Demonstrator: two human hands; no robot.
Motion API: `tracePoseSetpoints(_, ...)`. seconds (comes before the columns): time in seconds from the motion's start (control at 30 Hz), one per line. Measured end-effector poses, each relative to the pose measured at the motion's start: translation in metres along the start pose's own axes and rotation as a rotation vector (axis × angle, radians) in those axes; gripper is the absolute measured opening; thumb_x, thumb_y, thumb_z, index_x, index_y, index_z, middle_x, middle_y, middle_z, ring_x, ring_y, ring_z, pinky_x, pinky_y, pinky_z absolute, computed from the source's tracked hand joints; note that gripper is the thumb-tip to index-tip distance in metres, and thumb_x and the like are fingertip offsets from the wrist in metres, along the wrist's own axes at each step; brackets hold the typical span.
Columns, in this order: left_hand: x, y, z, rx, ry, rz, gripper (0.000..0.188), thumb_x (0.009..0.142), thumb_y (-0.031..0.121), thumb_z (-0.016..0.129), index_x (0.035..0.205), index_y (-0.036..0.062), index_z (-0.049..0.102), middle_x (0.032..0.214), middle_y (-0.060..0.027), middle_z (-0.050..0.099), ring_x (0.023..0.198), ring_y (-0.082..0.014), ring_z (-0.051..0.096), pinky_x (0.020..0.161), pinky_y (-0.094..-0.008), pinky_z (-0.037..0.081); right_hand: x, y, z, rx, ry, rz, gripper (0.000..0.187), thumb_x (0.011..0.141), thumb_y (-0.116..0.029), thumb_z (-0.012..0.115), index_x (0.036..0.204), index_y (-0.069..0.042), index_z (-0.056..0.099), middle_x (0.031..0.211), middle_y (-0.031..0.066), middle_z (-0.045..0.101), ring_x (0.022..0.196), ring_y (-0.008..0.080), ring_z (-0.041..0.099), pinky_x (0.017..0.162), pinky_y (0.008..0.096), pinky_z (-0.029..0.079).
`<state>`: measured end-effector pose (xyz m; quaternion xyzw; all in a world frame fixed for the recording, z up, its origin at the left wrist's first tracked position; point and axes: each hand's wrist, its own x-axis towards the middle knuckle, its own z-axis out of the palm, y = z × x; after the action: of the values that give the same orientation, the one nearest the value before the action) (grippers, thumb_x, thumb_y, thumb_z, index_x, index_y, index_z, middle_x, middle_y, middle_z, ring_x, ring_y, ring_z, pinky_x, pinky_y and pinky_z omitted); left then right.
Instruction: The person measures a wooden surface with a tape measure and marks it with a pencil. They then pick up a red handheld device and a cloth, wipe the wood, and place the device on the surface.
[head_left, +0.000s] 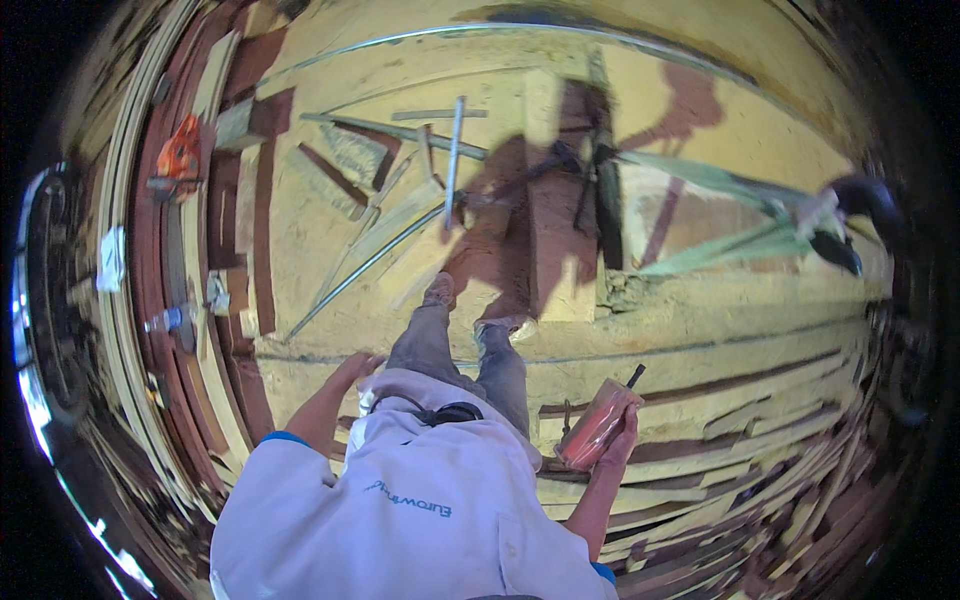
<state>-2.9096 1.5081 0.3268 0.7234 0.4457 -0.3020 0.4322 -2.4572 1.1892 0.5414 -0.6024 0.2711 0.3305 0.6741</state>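
Note:
My right hand (pixel 622 428) is wrapped round a clear plastic cup (pixel 590 435) of reddish drink, out to the right of my body. A thick black straw (pixel 636 375) sticks up from the cup, which tilts to the right. On the other side, my left hand (pixel 362 367) hangs by my left thigh with its fingers loosely stretched and nothing visible in them. My feet stand on the yellowish ground, near a long metal bar (pixel 375 263) and a shorter metal tube (pixel 454 160).
Long timbers (pixel 205 340) run along the left, with an orange chainsaw (pixel 180 155) and a plastic bottle (pixel 165 320) on them. Wood offcuts (pixel 350 160) lie ahead. Green straps (pixel 710 253) stretch right toward a dark curved shape. Slats (pixel 700 470) are piled at lower right.

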Motion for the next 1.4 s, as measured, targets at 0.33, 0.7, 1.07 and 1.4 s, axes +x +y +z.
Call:
tracePoseSetpoints(0.33, 0.017, 0.085, -0.125, -0.505, 0.267, 0.158, 0.050, 0.092, 0.044, 0.046, 0.115, 0.0026, 0.063, 0.116, -0.0206, 0.063, 0.108, -0.0359, 0.059, 0.093, -0.0413, 0.045, -0.024, 0.044, 0.149, -0.255, -0.338, 0.064, 0.042, 0.089, -0.037, 0.057, 0.115, -0.004, 0.057, 0.106, 0.0086, 0.064, 0.095, 0.0220, 0.063, 0.084, 0.0371, 0.052)
tracePoseSetpoints(0.7, 0.029, -0.032, -0.117, -0.294, 0.136, -0.235, 0.052, 0.089, 0.045, 0.049, 0.106, 0.0002, 0.066, 0.106, -0.0228, 0.066, 0.102, -0.0377, 0.061, 0.089, -0.0441, 0.046, -0.014, 0.056, 0.161, -0.307, -0.309, 0.070, 0.046, 0.082, -0.036, 0.064, 0.112, -0.002, 0.059, 0.102, 0.0085, 0.064, 0.092, 0.0208, 0.063, 0.083, 0.0350, 0.052)
tracePoseSetpoints(1.07, 0.051, 0.116, -0.153, -0.288, 0.189, 0.075, 0.050, 0.090, 0.041, 0.050, 0.119, 0.0021, 0.061, 0.117, -0.0191, 0.063, 0.109, -0.0356, 0.059, 0.094, -0.0407, 0.045, 0.051, 0.001, 0.144, -0.326, -0.418, 0.098, 0.044, 0.080, -0.037, 0.066, 0.108, -0.004, 0.061, 0.096, 0.0080, 0.065, 0.089, 0.0189, 0.063, 0.079, 0.0344, 0.052)
tracePoseSetpoints(1.4, 0.219, 0.013, -0.182, -0.126, 0.168, -0.289, 0.052, 0.087, 0.038, 0.053, 0.125, 0.0034, 0.056, 0.125, -0.0207, 0.057, 0.117, -0.0349, 0.054, 0.100, -0.0440, 0.041, 0.081, 0.083, 0.131, -0.496, -0.507, 0.657, 0.043, 0.079, -0.030, 0.073, 0.109, 0.000, 0.060, 0.097, 0.0082, 0.066, 0.084, 0.0177, 0.064, 0.077, 0.0312, 0.053)
